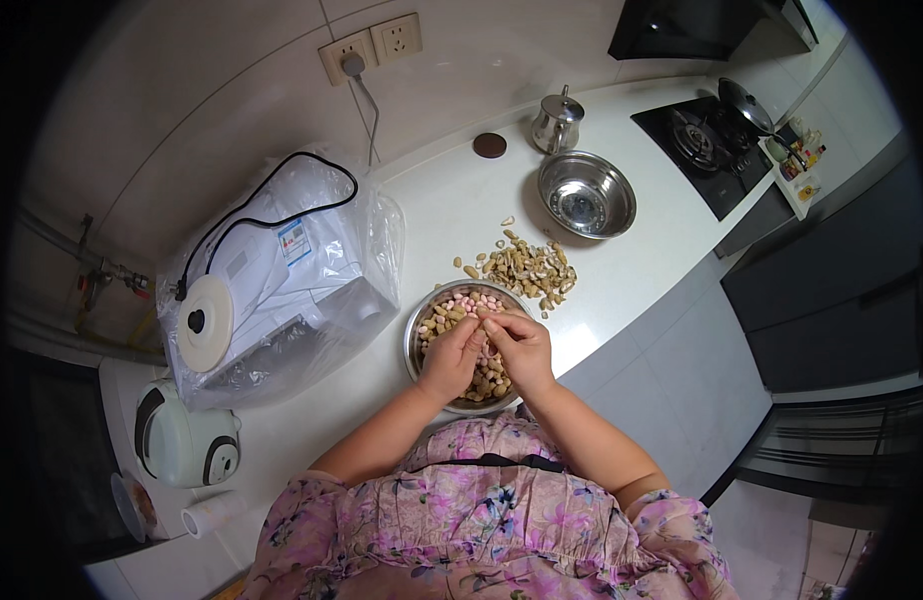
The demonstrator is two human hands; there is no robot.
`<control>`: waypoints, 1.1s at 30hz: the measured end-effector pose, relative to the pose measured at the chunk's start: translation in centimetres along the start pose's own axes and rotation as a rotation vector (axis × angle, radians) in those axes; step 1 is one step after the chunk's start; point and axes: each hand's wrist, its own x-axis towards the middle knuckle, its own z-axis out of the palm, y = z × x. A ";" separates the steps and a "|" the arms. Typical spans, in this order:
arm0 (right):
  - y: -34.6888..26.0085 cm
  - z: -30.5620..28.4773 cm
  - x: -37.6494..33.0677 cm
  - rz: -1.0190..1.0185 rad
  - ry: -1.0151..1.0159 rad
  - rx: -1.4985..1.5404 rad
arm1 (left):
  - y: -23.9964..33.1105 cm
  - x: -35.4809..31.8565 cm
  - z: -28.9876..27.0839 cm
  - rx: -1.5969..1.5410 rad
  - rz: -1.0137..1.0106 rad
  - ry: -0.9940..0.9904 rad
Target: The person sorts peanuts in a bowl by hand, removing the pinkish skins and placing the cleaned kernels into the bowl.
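Observation:
My left hand (452, 358) and my right hand (523, 352) come together above a steel bowl (413, 352). Their thumbs and fingertips are pinched around a small peanut, mostly covered by the fingers. Inside the bowl lie unshelled peanuts (491, 384) in tan shells, mixed with pink shelled kernels (472, 301). Just beyond the bowl, a loose heap of peanut shells (527, 268) is spread on the white counter (437, 215).
Behind the shells stands a second steel bowl (550, 208), with a lidded metal pot (559, 122) and a brown round coaster (490, 146) nearby. A plastic-wrapped white appliance (282, 275) fills the left. A black gas stove (697, 150) is far right.

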 end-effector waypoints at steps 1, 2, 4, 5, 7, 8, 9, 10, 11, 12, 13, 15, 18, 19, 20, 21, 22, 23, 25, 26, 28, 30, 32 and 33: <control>0.0 0.2 0.0 0.026 0.018 0.024 | -0.3 -0.1 0.4 0.022 0.013 0.051; 0.1 0.5 -0.1 0.053 0.036 0.048 | -0.4 -0.2 0.7 0.044 0.025 0.102; 0.4 0.7 0.2 -0.015 0.058 0.007 | 0.0 0.1 1.4 -0.029 0.001 0.164; 0.6 0.8 0.3 -0.049 0.070 -0.014 | 0.4 0.2 1.6 -0.066 -0.011 0.195; 0.4 1.0 0.5 -0.051 0.093 -0.049 | 1.4 0.3 1.6 -0.187 -0.128 0.185; 0.3 1.0 0.5 -0.051 0.105 -0.066 | 1.6 0.3 1.6 -0.248 -0.187 0.179; 0.0 1.1 0.5 -0.050 0.103 -0.065 | 1.0 0.1 1.7 -0.286 -0.227 0.200; -0.3 1.3 0.4 -0.047 0.101 -0.064 | 0.0 0.0 1.9 -0.324 -0.268 0.221; -0.5 1.4 0.3 -0.045 0.098 -0.063 | -0.7 -0.2 2.0 -0.361 -0.309 0.242; -0.4 1.3 0.4 -0.044 0.100 -0.064 | -0.4 0.0 1.8 -0.328 -0.270 0.229; -0.3 1.2 0.6 -0.042 0.102 -0.065 | -0.1 0.4 1.6 -0.295 -0.231 0.215; -0.4 1.1 1.2 -0.015 0.068 -0.041 | 0.5 1.1 0.9 -0.287 -0.200 0.174; -1.7 1.0 1.6 0.083 -0.023 0.049 | 0.8 1.5 0.3 -0.387 -0.245 0.135; -2.1 1.1 1.5 0.131 -0.044 0.091 | 0.7 1.4 0.3 -0.439 -0.274 0.153; -2.3 1.1 1.6 0.180 -0.065 0.132 | 0.6 1.4 0.3 -0.490 -0.302 0.170; -2.2 1.0 1.5 0.184 -0.086 0.156 | 0.3 1.2 0.1 -0.526 -0.340 0.132; -2.0 0.9 1.5 0.189 -0.107 0.181 | 0.2 1.1 0.1 -0.598 -0.379 0.132; -1.9 0.7 1.4 0.194 -0.128 0.205 | 0.2 1.0 0.1 -0.671 -0.418 0.133; -1.2 0.1 1.6 0.056 -0.116 -0.019 | 0.4 1.1 0.0 -0.762 -0.464 0.136; -1.0 0.0 1.7 -0.014 -0.109 -0.131 | 0.4 1.1 0.0 -0.781 -0.475 0.137; -1.2 0.0 1.8 -0.113 -0.083 -0.199 | 0.3 1.1 -0.1 -0.787 -0.485 0.147; -1.4 0.1 1.9 -0.195 -0.084 -0.280 | 0.0 0.9 0.0 -0.763 -0.484 0.163; -1.6 -0.1 2.0 -0.260 -0.112 -0.373 | -0.3 0.7 0.0 -0.714 -0.475 0.169; -1.6 -0.1 2.1 -0.260 -0.118 -0.390 | -0.5 0.7 0.0 -0.691 -0.470 0.171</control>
